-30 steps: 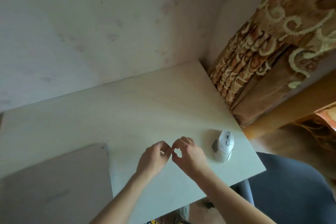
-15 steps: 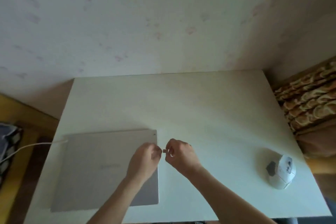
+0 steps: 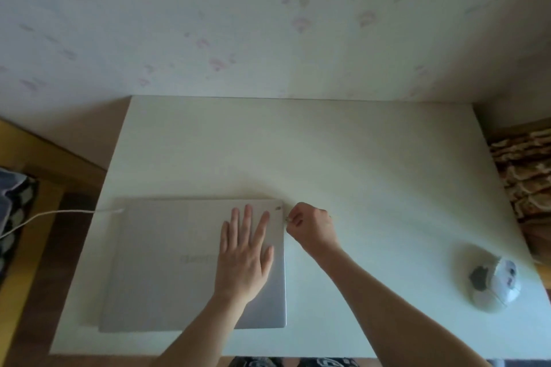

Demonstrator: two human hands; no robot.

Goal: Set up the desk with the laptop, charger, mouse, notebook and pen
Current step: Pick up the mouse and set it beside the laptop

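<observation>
A closed silver laptop (image 3: 167, 262) lies on the left half of the white desk (image 3: 357, 164). A white charger cable (image 3: 59, 213) runs from the left into its far-left corner. My left hand (image 3: 246, 250) rests flat on the lid, fingers spread. My right hand (image 3: 311, 225) is pinched on a tiny metal plug (image 3: 287, 219), likely a mouse receiver, right at the laptop's right edge near the far corner. A white-and-grey mouse (image 3: 495, 283) sits near the desk's right front corner. No notebook or pen is in view.
A pale wall with faint pink marks rises behind the desk. A brown patterned curtain (image 3: 527, 173) hangs at the right. Yellow wood flooring and a dark patterned fabric (image 3: 12, 211) lie to the left of the desk.
The view swung left from the mouse to the laptop. My left hand let go of the small plug and flattened on the lid; my right hand carried the plug to the laptop's right edge.
</observation>
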